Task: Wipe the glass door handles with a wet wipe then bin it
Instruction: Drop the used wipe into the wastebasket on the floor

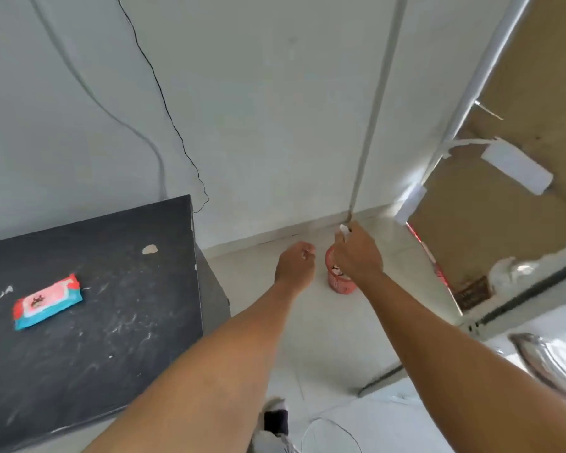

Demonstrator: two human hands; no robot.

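My right hand (356, 253) grips a small white wet wipe (343, 229), whose corner shows above the fingers. It hangs directly over a small pink bin (340, 282) standing on the floor by the wall corner. My left hand (294, 266) hovers just left of the bin with fingers loosely curled and nothing in it. A steel door handle (546, 358) shows at the lower right on the glass door. A pink and blue wet wipe pack (48, 300) lies on the black table (111, 322) at the left.
The glass door frame (464, 103) runs diagonally at the upper right, with a white box (517, 170) fixed near it. Cables hang down the white wall (258, 109). A foot in a sock (275, 420) stands on the pale tiled floor at the bottom.
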